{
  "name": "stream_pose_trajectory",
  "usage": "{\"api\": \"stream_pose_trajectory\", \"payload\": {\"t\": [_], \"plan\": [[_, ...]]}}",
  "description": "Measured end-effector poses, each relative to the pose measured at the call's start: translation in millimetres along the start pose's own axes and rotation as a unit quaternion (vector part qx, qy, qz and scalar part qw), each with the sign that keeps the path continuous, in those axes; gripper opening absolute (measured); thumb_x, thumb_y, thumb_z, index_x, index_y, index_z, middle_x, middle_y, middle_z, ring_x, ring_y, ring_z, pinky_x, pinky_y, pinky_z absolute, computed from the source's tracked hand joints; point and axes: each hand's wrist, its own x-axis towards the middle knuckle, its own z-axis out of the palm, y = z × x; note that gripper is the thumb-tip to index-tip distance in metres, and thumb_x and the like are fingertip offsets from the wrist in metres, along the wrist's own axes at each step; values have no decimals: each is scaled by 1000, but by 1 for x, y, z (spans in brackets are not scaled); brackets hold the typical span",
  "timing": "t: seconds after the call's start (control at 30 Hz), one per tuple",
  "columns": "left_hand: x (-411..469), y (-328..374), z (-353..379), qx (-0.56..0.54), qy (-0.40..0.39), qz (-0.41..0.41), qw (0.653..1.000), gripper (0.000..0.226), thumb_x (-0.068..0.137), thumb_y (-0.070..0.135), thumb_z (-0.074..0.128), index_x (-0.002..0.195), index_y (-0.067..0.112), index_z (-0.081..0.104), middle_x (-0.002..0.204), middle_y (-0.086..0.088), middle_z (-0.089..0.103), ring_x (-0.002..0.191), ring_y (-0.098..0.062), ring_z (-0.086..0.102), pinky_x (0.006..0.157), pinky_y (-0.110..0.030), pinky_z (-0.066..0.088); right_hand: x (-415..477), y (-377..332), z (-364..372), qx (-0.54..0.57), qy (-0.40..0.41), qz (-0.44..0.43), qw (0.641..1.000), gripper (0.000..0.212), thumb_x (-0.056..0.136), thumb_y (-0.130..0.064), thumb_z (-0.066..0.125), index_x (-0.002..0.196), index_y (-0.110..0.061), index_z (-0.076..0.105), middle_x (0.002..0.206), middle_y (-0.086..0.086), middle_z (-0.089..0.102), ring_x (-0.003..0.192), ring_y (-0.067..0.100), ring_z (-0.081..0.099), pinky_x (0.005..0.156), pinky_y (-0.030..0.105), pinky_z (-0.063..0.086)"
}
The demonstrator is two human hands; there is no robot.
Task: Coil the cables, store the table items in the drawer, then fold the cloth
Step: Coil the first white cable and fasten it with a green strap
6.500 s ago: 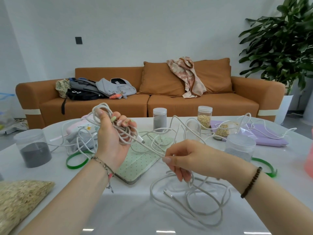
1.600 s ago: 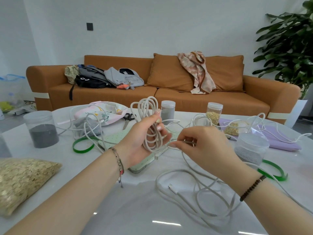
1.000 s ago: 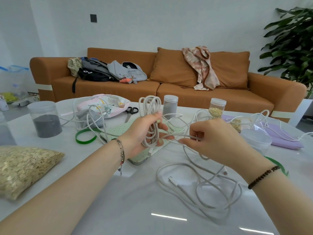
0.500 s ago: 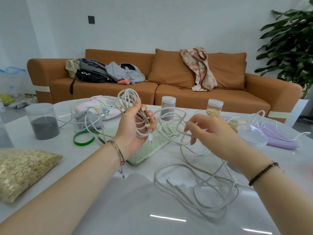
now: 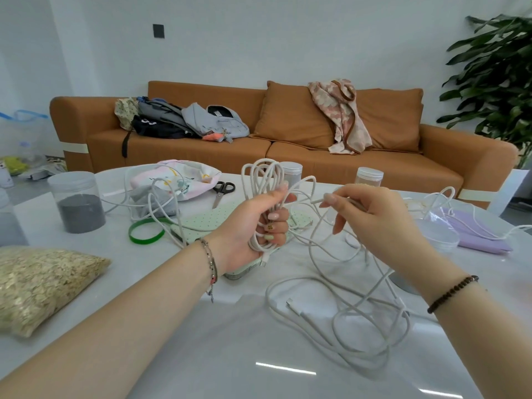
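My left hand grips an upright coil of white cable above the table, loops sticking out over my fist. My right hand pinches a strand of the same cable between thumb and forefinger, just right of the coil. The loose rest of the white cable lies in tangled loops on the table below my right wrist. More white cable drapes over a pink pouch at the left. A purple cloth lies at the far right under another cable.
On the white table are a green dotted case, scissors, a green band, a jar of dark grains, a bag of oats, and several small jars. An orange sofa stands behind.
My left hand has turned the coil upright and moved it right. My right hand has lifted and now pinches a strand close to the coil.
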Motion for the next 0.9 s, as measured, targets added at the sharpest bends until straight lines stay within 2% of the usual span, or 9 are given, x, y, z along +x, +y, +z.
{"api": "stream_pose_trajectory", "payload": {"t": [0.07,0.13,0.2,0.37,0.43,0.5,0.7,0.8,0.9], "plan": [[-1,-2,1,34,-6,1,999,19,87,27,65,75,18,53,60,5,25,52,-8,20,48,-20,17,0,0,1,-5,23,-14,1000,20,99,-34,58,86,-31,72,65,-10,71,49,23,53,58,47,53],[-1,-4,1,59,-6,3,998,33,92,23,62,63,21,49,59,5,23,53,-9,18,48,-21,17,0,1,4,2,42,-28,999,17,99,-29,60,87,-30,71,69,-13,71,53,20,60,61,48,56],[-1,-4,1,59,-10,4,998,38,98,29,57,64,21,40,57,5,23,51,-10,22,47,-20,23,-2,0,7,16,54,-40,998,15,98,-24,62,88,-28,72,72,-13,72,60,13,65,66,46,57],[2,-4,1,34,11,43,998,43,99,50,50,70,17,46,59,1,38,51,-12,35,51,-22,37,-4,-5,9,16,62,-95,993,12,96,-19,66,89,-22,75,71,-11,71,68,8,63,62,27,50],[2,-6,0,67,25,68,995,44,99,52,49,80,14,58,67,-3,54,53,-12,42,53,-24,41,-5,-8,12,5,58,-118,991,11,94,-18,68,89,-20,76,69,-10,71,68,8,63,59,14,44],[2,-6,-1,85,44,68,993,44,97,53,51,91,12,66,81,-4,66,54,-11,45,54,-25,43,-5,-10,13,-7,55,-131,990,10,93,-18,69,88,-19,77,68,-9,69,68,9,63,60,11,43],[5,-9,0,70,39,45,996,47,98,48,53,120,9,69,90,1,71,59,-9,48,54,-23,45,-5,-8,16,12,41,-135,990,3,90,-23,74,89,-23,77,70,-11,69,68,16,64,65,29,50],[5,-7,-2,47,34,57,997,39,99,46,53,99,14,75,80,4,67,64,-8,53,54,-22,45,-7,-6,20,21,19,-126,992,7,91,-29,72,88,-23,72,66,-4,67,64,17,60,64,31,49],[5,1,-7,-21,45,80,996,34,98,46,55,85,16,65,77,2,59,67,-10,54,54,-21,46,-6,-5,21,37,1,-107,994,13,93,-29,68,86,-18,69,66,-1,67,64,17,62,66,29,51]]}}
